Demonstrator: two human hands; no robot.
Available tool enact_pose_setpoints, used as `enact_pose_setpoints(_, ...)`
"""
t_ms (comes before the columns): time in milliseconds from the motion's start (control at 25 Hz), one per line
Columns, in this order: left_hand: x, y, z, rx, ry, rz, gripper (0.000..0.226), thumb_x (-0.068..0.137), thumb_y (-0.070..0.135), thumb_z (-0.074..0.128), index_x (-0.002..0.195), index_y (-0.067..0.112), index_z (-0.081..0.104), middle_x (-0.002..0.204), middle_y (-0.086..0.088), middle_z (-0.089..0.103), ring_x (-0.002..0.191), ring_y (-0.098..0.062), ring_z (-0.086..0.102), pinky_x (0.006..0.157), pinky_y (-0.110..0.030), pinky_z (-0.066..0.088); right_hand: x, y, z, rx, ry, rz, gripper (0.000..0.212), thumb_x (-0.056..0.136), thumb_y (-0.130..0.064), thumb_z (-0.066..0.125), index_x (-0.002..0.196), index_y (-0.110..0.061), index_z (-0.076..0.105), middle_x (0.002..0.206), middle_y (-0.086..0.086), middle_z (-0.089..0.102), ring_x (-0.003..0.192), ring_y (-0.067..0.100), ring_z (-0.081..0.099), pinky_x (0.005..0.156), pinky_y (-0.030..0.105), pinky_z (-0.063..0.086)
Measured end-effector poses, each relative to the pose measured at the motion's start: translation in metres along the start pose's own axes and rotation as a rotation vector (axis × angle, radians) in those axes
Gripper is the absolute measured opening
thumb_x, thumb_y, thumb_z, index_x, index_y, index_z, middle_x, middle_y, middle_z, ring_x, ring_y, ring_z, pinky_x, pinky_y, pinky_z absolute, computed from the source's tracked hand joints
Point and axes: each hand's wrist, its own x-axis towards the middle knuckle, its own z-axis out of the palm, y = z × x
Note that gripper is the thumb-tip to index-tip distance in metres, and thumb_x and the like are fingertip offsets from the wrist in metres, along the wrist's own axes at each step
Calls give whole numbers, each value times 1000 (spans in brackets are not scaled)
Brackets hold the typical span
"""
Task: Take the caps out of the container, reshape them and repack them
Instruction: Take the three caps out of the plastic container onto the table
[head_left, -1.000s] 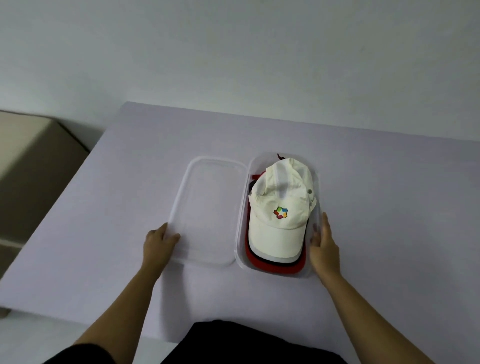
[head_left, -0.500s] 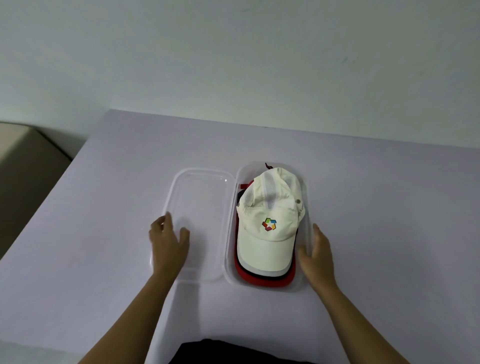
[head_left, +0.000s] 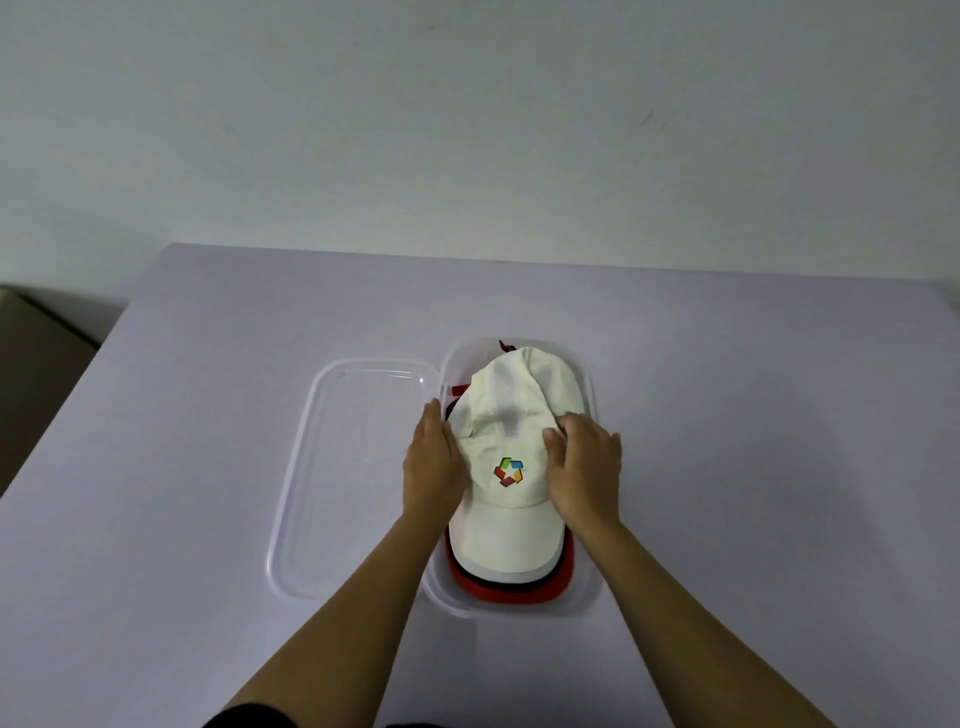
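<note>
A clear plastic container (head_left: 590, 597) stands open on the lilac table. It holds a stack of caps. On top lies a white cap (head_left: 506, 530) with a coloured logo, brim toward me. Under it show a dark brim edge (head_left: 498, 583) and a red cap's brim (head_left: 519, 594). My left hand (head_left: 431, 462) presses against the white cap's left side, fingers straight between cap and container wall. My right hand (head_left: 584, 467) lies on the crown's right side, fingers curled into the fabric.
The container's clear lid (head_left: 353, 467) lies flat just left of it, touching its side. The lilac table (head_left: 753, 467) ends at a pale wall behind. A brown surface (head_left: 31, 364) sits lower, past the table's left edge.
Both hands have left the lid and the container's outer wall and moved inward onto the white cap, left on its left side, right on its crown. The view has also shifted.
</note>
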Motion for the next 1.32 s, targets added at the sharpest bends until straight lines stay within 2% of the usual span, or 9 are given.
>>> enact_pose_setpoints(120,1,-4,0,-5,36,50,38,98,19,34,134,13,44,127,-13,59,119,-37,53,96,-41,42,2,-16,-10,295,117,37,27,96,-29,39,108,-11,55,103,7,61,103,26,53,85,36,46)
enact_pose_setpoints(280,5,-11,0,53,26,0,48,97,10,34,145,10,31,133,-20,55,118,-37,54,98,-42,42,41,-18,-60,510,461,20,24,93,-22,37,99,-8,55,91,3,59,83,20,54,71,26,39)
enact_pose_setpoints(520,11,-17,9,112,59,23,49,96,2,31,145,7,30,136,-22,52,121,-35,54,104,-46,41,108,72,-129,413,530,119,25,96,-26,30,106,-14,50,101,7,60,92,23,56,78,35,46)
enact_pose_setpoints(760,12,-22,10,135,77,23,48,97,4,31,145,9,30,136,-23,52,122,-36,54,105,-49,41,120,140,-95,261,256,266,29,97,-18,31,117,-9,49,118,17,57,108,33,53,86,33,39)
enact_pose_setpoints(920,11,-21,10,131,74,-2,48,97,5,31,145,10,30,138,-21,51,123,-35,54,105,-50,42,130,143,-87,234,223,318,36,93,-11,39,128,-9,44,129,18,48,119,33,47,98,38,38)
enact_pose_setpoints(1000,11,-20,11,133,79,-4,48,98,6,31,145,11,30,137,-20,51,122,-35,55,104,-49,42,129,125,-84,178,338,257,43,89,-5,45,132,-4,40,134,20,43,126,33,42,106,40,35)
enact_pose_setpoints(1080,10,-17,11,134,86,-8,47,98,7,30,145,11,31,137,-20,52,121,-35,55,104,-49,42,117,94,-77,164,351,20,34,88,-6,47,121,0,50,123,20,53,118,35,48,102,34,35)
enact_pose_setpoints(1200,9,-15,10,133,86,-15,47,98,7,30,145,10,31,138,-20,51,123,-34,54,105,-49,42,80,41,-52,81,-39,-311,27,92,-19,46,110,-8,62,108,11,65,110,31,53,96,30,35)
enact_pose_setpoints(1320,9,-13,9,118,82,-11,48,98,7,29,145,10,31,138,-21,50,122,-35,54,104,-49,42,49,16,-20,-317,-345,-235,57,94,-48,32,135,-10,41,131,10,56,141,30,21,114,51,7)
